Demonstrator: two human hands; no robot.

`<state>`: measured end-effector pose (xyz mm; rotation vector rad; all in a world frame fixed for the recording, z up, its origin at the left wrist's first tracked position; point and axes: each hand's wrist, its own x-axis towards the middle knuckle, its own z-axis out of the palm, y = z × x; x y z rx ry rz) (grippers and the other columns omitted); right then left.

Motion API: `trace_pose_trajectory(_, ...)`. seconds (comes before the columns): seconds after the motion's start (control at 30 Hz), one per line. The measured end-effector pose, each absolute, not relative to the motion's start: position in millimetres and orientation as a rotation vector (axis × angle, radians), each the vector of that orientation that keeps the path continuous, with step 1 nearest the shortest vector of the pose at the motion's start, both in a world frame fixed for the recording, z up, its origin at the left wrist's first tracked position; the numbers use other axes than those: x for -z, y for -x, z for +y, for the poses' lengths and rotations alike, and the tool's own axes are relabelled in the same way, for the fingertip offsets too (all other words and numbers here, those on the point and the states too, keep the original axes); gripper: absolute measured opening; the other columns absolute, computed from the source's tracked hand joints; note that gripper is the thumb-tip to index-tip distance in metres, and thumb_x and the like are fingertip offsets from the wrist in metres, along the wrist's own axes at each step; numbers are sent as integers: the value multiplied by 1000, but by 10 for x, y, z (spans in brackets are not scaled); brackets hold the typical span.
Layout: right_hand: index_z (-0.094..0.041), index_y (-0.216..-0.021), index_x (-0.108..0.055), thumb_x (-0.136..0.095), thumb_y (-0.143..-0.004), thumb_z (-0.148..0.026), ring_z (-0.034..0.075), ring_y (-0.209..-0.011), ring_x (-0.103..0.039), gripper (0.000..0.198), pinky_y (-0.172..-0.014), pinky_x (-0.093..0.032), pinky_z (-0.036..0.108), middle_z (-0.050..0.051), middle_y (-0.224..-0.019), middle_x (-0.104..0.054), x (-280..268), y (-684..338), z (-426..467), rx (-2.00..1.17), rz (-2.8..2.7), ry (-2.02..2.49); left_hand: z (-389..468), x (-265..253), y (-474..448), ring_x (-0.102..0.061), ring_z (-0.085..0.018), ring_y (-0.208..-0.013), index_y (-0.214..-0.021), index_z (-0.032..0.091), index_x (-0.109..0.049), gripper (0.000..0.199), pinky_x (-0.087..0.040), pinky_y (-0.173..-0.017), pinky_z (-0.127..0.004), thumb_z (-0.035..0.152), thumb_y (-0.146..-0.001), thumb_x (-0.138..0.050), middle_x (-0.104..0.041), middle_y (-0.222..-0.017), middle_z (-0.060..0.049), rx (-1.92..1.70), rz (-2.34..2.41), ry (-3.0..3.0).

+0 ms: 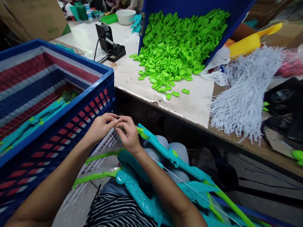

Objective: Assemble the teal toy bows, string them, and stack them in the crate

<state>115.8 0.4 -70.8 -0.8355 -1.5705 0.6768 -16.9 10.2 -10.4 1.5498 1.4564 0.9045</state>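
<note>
My left hand (103,126) and my right hand (129,134) meet fingertip to fingertip at the far tip of a turquoise and green toy bow (179,159). The right fingers are closed around its green end. The left thumb and fingers pinch at the same spot, where a small white bit, seemingly the end of the white bowstring (200,190), shows. My fingers hide the tip itself. Below my right forearm, more turquoise bow pieces (135,192) with green limbs (97,175) lie across my lap.
On my left stands a blue crate (91,88) with a striped lining and bows inside. The worktable (193,102) ahead carries a heap of green plastic pieces (176,56), a bundle of white strings (248,92), a soldering iron stand (111,48) and a yellow scoop (247,45). People sit far back.
</note>
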Motion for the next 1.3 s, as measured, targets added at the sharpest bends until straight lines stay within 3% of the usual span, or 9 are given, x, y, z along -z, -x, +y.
trace_pose_trajectory(0.13, -20, -75, -60, -57, -83, -23, 19, -105, -54, 9, -93, -46, 37, 7, -100, -52, 785, -1102, -49, -686, -1510, 897, 88, 133, 199, -62, -23, -90, -59, 16, -60, 25, -46, -86, -36, 40, -65, -63, -69, -98, -10, -848, 1446, -1497)
trace_pose_trajectory(0.27, -19, -74, -61, -58, -82, -22, 20, -102, -55, 9, -91, -47, 37, 6, -95, -53, 806, -1070, -52, -755, -1444, 907, -13, 144, 138, -61, -22, -87, -63, 19, -60, 12, -45, -84, -35, 29, -70, -58, -69, -86, -7, -1060, 1706, -1814)
trace_pose_trajectory(0.37, -19, -75, -62, -58, -82, -23, 18, -97, -56, 9, -83, -51, 33, 6, -93, -53, 742, -1085, -19, -802, -1337, 938, -83, 136, 35, -57, -15, -59, -74, 18, -63, 14, -45, -60, -27, 31, -73, -57, -65, -67, -3, -1247, 1671, -1589)
trace_pose_trajectory(0.43, -20, -76, -63, -58, -82, -25, 17, -92, -57, 10, -75, -53, 29, 5, -94, -53, 686, -1105, 1, -813, -1262, 968, -91, 124, -22, -44, -9, -39, -76, 16, -64, 21, -33, -42, -21, 36, -71, -62, -58, -51, 1, -1239, 1539, -1298)
trace_pose_trajectory(0.53, -21, -78, -66, -58, -83, -26, 15, -86, -56, 11, -73, -52, 26, 4, -92, -53, 627, -1124, 3, -748, -1217, 984, -55, 80, -49, -34, -5, -30, -73, 12, -67, 30, -21, -33, -19, 40, -62, -70, -53, -43, 2, -1138, 1409, -1075)
trace_pose_trajectory(0.77, -23, -85, -70, -53, -88, -24, 14, -82, -55, 17, -74, -49, 27, 3, -87, -54, 653, -1102, -15, -576, -1246, 949, -24, -38, -47, -44, -8, -36, -62, 11, -68, 27, -31, -35, -19, 36, -56, -76, -57, -47, -1, -974, 1363, -1159)
trace_pose_trajectory(1.07, -22, -96, -69, -53, -87, -26, 13, -82, -58, 19, -71, -51, 25, 4, -91, -59, 615, -1217, 9, -806, -1334, 884, -43, 91, -123, -51, -8, -43, -59, 11, -63, 26, -39, -38, -17, 33, -50, -75, -60, -52, -1, -1164, 1385, -916)
trace_pose_trajectory(1.3, -21, -85, -69, -53, -88, -28, 14, -78, -58, 17, -73, -50, 29, 4, -85, -62, 616, -1256, 45, -597, -1508, 910, 6, 9, -61, -62, -14, -57, -58, 11, -65, 18, -52, -54, -24, 27, -50, -71, -66, -60, -5, -1084, 1302, -814)
